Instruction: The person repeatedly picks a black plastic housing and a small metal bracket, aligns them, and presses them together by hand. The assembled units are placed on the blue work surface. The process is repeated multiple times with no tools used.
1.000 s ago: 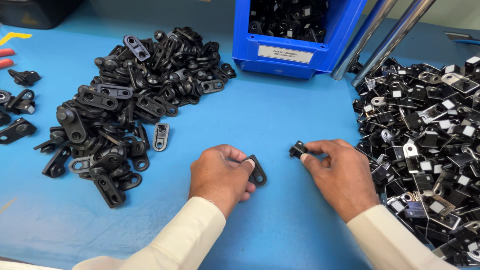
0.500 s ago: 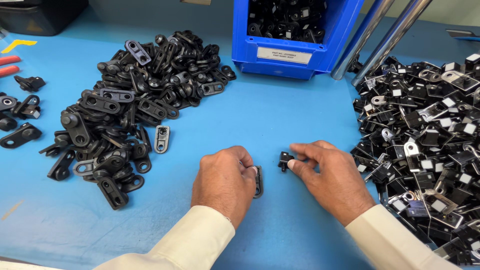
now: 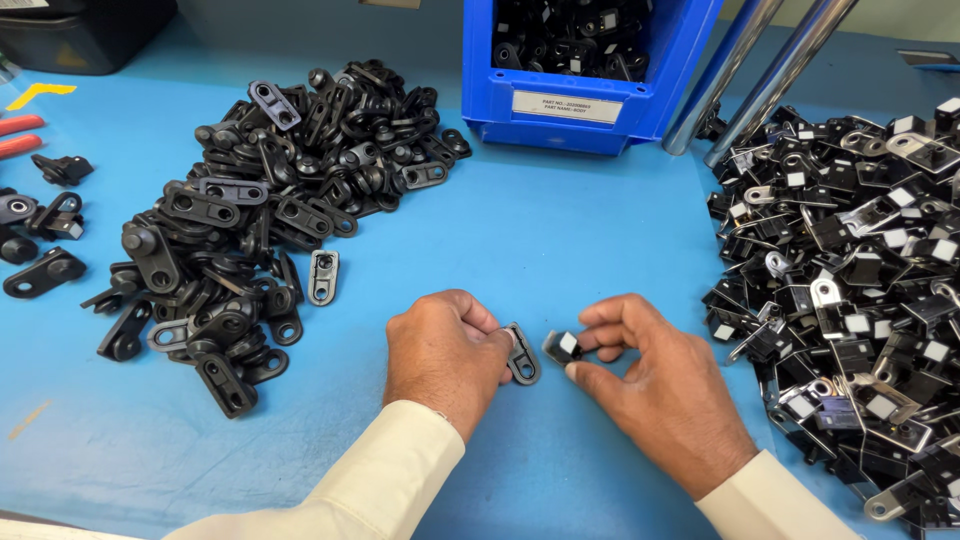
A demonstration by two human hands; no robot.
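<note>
A blue bench (image 3: 560, 250) fills the view and carries everything else. At its far edge stands a blue plastic bin (image 3: 590, 75) holding black parts, with a white label on its front wall. Two shiny metal tubes (image 3: 760, 70) slant up just to the right of the bin. Along the right side lies a broad heap of black and silvery clips (image 3: 860, 260), many with small white squares on them. On the left lies a big pile of flat black brackets (image 3: 270, 200), each with round holes; one bracket with a pale inner face (image 3: 323, 276) lies apart at the pile's near edge. A few loose black pieces (image 3: 45, 225) sit at the far left edge, near two red handles (image 3: 20, 135) and a dark box (image 3: 85, 30) in the corner.

Near the middle of the bench, close to the person, both hands rest low in cream sleeves. The left hand (image 3: 445, 355) is curled, its fingers pressed together around a flat black bracket (image 3: 522, 354) that sticks out on its right side, standing on edge on the bench. The right hand (image 3: 660, 385) pinches a small black clip (image 3: 562, 346) with a white square between thumb and forefinger, the other fingers loosely bent. Bracket and clip are just beside each other, not quite touching.
</note>
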